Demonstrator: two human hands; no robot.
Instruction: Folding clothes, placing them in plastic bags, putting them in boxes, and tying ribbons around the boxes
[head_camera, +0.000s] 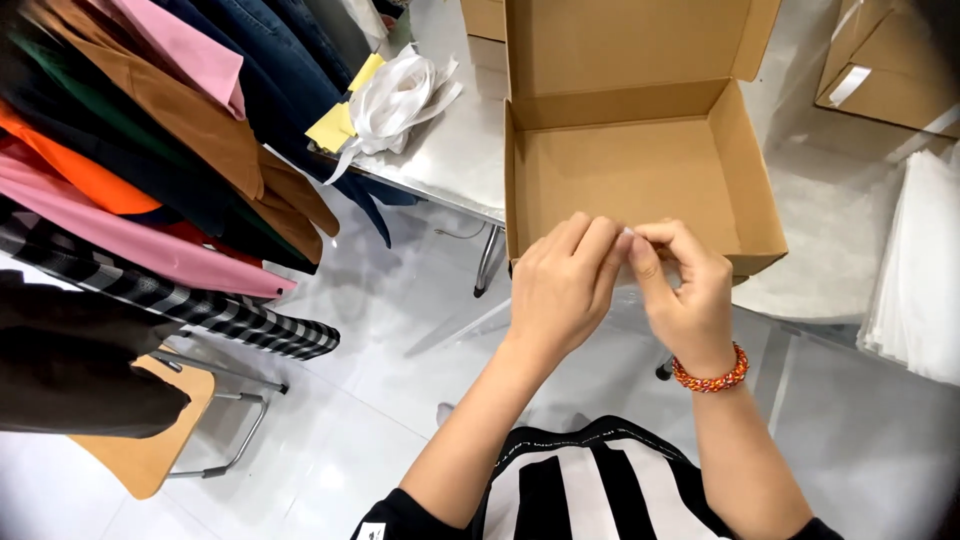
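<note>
At frame centre, the left hand (562, 285) and right hand (685, 290) pinch a small clear plastic piece (627, 234) together before the open cardboard box (640, 170).

Single head view, steeply downward, close over the hands (620, 285).

Black-and-white striped shirt (590, 490), short black sleeves; red-orange beaded bracelet (711, 377) on right wrist; forearms bare.

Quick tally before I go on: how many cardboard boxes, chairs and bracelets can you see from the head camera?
Cardboard boxes: 3, the open box, one at top right, one partly hidden behind it
Chairs: 1
Bracelets: 1
Total: 5
</note>
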